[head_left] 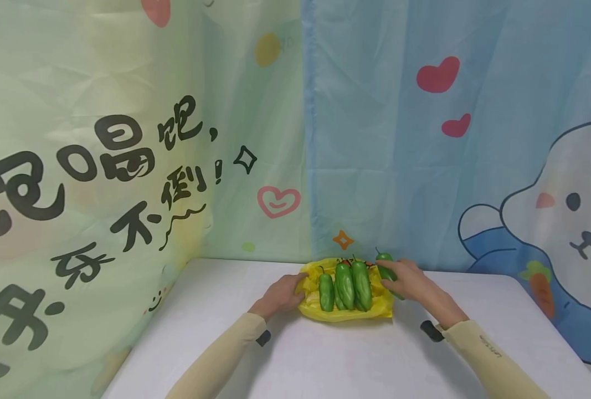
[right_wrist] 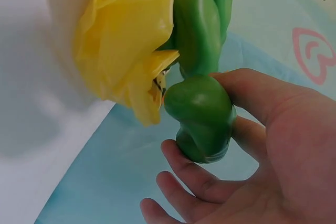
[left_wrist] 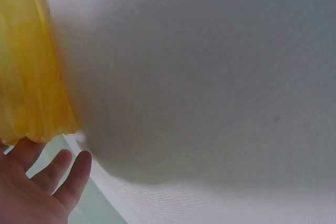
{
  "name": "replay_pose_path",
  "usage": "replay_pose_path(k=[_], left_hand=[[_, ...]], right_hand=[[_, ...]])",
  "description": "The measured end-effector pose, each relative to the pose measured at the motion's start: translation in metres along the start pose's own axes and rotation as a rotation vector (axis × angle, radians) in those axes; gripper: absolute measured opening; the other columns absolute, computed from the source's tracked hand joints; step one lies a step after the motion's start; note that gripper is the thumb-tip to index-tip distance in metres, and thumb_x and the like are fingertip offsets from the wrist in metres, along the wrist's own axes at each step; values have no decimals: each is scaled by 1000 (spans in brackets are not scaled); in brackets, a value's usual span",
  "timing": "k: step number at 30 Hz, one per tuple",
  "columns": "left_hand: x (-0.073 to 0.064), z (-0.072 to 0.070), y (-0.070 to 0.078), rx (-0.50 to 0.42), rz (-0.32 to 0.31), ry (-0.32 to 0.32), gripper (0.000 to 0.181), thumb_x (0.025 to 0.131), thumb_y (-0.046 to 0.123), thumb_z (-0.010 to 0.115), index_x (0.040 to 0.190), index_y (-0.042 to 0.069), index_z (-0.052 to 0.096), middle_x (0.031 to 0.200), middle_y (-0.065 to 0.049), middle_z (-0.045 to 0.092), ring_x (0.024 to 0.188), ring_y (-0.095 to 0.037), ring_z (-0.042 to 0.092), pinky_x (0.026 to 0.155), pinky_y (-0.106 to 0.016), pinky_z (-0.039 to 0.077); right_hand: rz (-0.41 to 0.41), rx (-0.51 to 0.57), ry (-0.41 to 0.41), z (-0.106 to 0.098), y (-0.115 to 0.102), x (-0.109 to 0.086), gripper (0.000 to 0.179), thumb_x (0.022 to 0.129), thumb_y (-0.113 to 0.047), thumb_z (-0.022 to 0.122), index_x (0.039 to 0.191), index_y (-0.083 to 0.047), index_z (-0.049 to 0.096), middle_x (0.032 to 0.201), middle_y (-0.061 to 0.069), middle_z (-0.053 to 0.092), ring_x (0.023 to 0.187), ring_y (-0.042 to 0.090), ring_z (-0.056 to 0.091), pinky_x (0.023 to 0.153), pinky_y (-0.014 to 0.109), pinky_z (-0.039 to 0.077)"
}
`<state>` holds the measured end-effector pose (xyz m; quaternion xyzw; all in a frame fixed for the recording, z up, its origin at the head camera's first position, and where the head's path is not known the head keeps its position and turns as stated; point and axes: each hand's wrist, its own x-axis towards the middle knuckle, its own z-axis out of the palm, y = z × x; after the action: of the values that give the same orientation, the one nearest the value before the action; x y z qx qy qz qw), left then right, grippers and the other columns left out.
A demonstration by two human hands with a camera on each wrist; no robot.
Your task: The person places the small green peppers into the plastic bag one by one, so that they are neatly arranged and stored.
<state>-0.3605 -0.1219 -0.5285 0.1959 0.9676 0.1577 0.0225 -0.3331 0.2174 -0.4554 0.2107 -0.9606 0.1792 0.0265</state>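
Several long green peppers (head_left: 345,285) stand side by side in an opened yellow plastic bag (head_left: 320,316) on the white table. At the bag's right side my right hand (head_left: 410,280) grips one more green pepper (head_left: 386,271). In the right wrist view, thumb and fingers curl round that pepper (right_wrist: 202,119), just beside the bag's crumpled edge (right_wrist: 126,35). My left hand (head_left: 282,293) holds the bag's left edge. The left wrist view shows a finger tucked against the yellow plastic (left_wrist: 37,87), with other fingers (left_wrist: 76,179) off it; the thumb is mostly hidden there.
The white table (head_left: 325,360) stretches in front of the bag and to both sides. Right behind its back edge hangs a printed curtain (head_left: 375,166); another printed cloth (head_left: 101,221) hangs along the left. Small dark devices (head_left: 431,331) sit under the wrists.
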Motion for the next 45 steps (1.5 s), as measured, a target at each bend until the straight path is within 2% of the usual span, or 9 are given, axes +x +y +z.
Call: replay_pose_path(k=[4,6,11,16,20,26,31,40,45], left_hand=[[0,0,0,-1,-6,-9,56,97,27,52,151,14,45,145,-11,57,136,-28,53,115,-43,42],[1,1,0,0,-3,-8,56,97,26,52,151,14,45,145,-11,58,135,-28,53,115,-43,42],[2,1,0,3,-2,-8,56,96,26,53,150,13,46,144,-11,58,135,-28,54,115,-43,43],[2,1,0,2,-2,-5,56,97,27,52,151,14,45,144,-11,58,135,-28,54,114,-43,43],[2,1,-1,0,8,1,56,97,27,52,151,14,44,145,-11,58,135,-28,53,115,-44,43],[1,2,-1,-5,11,0,56,97,27,52,151,14,44,146,-11,57,136,-28,53,116,-43,42],[2,2,-2,1,13,-5,56,97,27,51,151,14,44,146,-10,57,136,-27,52,116,-43,41],[4,4,-5,18,27,1,56,96,28,52,151,14,45,144,-10,58,135,-27,54,114,-43,43],[4,3,-5,21,16,-9,57,97,28,51,151,15,44,145,-10,57,136,-27,53,115,-42,42]], right_hand=[[-35,13,-4,2,-6,2,54,92,-15,69,142,-3,55,81,12,66,69,20,49,63,34,42],[-36,12,-5,3,-8,3,54,91,-15,70,142,-3,55,81,11,67,69,19,48,63,33,41],[-15,-14,-1,7,-16,6,54,91,-17,70,141,-4,56,99,14,70,82,23,54,68,38,45],[-36,-47,35,12,-26,10,52,89,-19,71,138,-6,60,94,15,69,80,24,54,63,36,43],[-16,-80,72,19,-34,14,52,88,-22,73,138,-10,61,90,14,64,76,23,50,58,33,35],[67,-83,75,25,-51,19,53,91,-27,70,141,-15,59,111,23,61,99,36,54,73,49,42],[95,-151,78,33,-59,24,54,93,-31,68,144,-19,56,121,27,58,113,46,52,89,64,42],[99,-283,108,45,-69,31,53,93,-33,70,143,-21,58,111,23,57,98,39,52,74,48,41],[106,-292,105,48,-71,33,53,94,-32,70,143,-19,58,114,25,57,99,40,52,76,51,44]])
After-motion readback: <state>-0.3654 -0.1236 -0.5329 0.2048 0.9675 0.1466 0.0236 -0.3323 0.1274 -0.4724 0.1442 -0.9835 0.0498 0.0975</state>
